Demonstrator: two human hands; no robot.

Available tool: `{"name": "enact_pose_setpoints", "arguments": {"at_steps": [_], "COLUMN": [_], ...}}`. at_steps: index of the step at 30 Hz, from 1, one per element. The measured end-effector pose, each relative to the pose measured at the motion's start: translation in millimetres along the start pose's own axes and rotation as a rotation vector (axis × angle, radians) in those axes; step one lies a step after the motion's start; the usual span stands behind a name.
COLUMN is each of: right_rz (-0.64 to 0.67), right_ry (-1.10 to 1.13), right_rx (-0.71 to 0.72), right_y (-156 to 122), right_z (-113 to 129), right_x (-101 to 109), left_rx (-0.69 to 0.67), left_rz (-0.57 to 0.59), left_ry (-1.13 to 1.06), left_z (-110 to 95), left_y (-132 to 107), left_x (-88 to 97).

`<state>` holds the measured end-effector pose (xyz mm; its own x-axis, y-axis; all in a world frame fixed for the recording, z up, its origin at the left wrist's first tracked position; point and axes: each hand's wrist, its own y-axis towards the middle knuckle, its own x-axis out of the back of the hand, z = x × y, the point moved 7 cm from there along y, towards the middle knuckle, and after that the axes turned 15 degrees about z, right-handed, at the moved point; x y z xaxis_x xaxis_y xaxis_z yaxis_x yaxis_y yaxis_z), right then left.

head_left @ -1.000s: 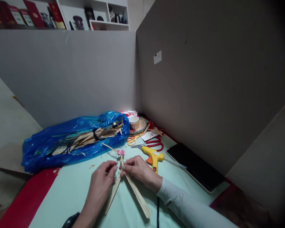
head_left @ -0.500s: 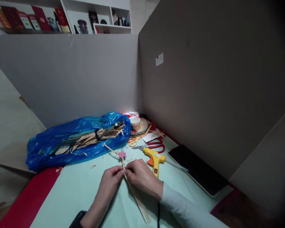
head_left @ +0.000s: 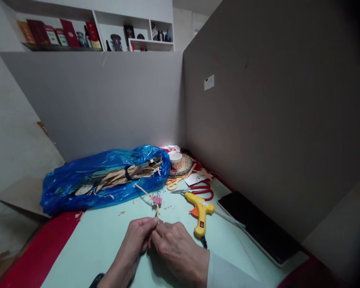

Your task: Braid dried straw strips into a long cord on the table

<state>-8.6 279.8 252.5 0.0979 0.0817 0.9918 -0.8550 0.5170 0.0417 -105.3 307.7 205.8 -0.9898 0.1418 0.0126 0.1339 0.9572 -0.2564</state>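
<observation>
My left hand and my right hand meet at the near middle of the pale green mat. Both are closed, fingertips pinched together on thin straw strips that run up to a pink binder clip. The rest of the strips lies hidden under my hands. A yellow glue gun lies just right of my right hand.
A blue plastic bag holding a tied bundle of straw strips lies at the back left. Orange scissors, red scissors, a paper cup on a woven coaster and a dark tablet sit right. Grey partition walls enclose the desk.
My hands have drawn together and nearer to me, and now cover the long strips that showed below them. The view has tilted up slightly.
</observation>
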Motion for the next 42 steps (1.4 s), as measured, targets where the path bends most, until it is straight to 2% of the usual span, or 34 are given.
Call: {"name": "enact_pose_setpoints", "arguments": {"at_steps": [2,5,7,9,13,20,23,25,29,31,34,38,40,42], "right_rz": [-0.034,-0.117,-0.136,-0.102,-0.048,-0.069,-0.083,-0.11,-0.151,-0.169,-0.182,-0.104,-0.078,-0.083], "right_ry": [0.113,0.461,0.678,0.824,0.937,1.008,1.073,1.091,1.118,1.158,1.215,1.331,1.408,1.45], "right_rx": [-0.032,-0.202,-0.291,-0.301,-0.272,-0.271,-0.302,-0.333,-0.352,-0.348,-0.365,-0.338,-0.323,-0.322], "right_y": [-1.3,-5.9,-7.6,-4.4,6.1,11.0,10.8,10.1,8.9,7.9,5.3,5.9,7.3,8.3], "right_z": [-7.2,-34.2,-49.7,-56.1,-58.6,-65.7,-68.4,-69.5,-67.4,-66.7,-68.7,-67.2,-65.7,-65.6], "right_x": [7.4,20.4,19.7,11.3,-8.5,-14.6,-20.2,-22.5,-21.5,-19.6,-18.2,-22.1,-25.3,-27.2], "left_rx": [-0.003,-0.014,-0.026,-0.032,-0.045,-0.078,-0.04,-0.015,-0.085,-0.098,-0.108,-0.087,-0.081,-0.104], "left_rz": [-0.005,0.008,0.035,0.07,0.119,0.091,0.113,0.095,-0.086,-0.156,-0.154,-0.015,0.03,0.047], "left_ry": [-0.026,-0.063,-0.091,-0.114,-0.113,-0.059,0.092,0.292,0.827,1.003,1.136,1.303,1.356,1.322], "left_z": [0.4,0.0,-1.7,-3.6,-3.8,4.3,-2.3,-13.5,-46.9,-52.7,-43.9,-19.7,-15.2,-19.9], "left_y": [-0.3,-1.9,-3.5,-4.5,-1.2,4.9,-0.2,-6.2,-23.6,-31.4,-38.1,-39.0,-38.6,-37.9], "left_x": [1.5,0.7,-2.1,-5.6,-9.7,-4.6,-3.9,-2.7,-6.3,-15.1,-34.4,-61.3,-68.5,-69.1]}}
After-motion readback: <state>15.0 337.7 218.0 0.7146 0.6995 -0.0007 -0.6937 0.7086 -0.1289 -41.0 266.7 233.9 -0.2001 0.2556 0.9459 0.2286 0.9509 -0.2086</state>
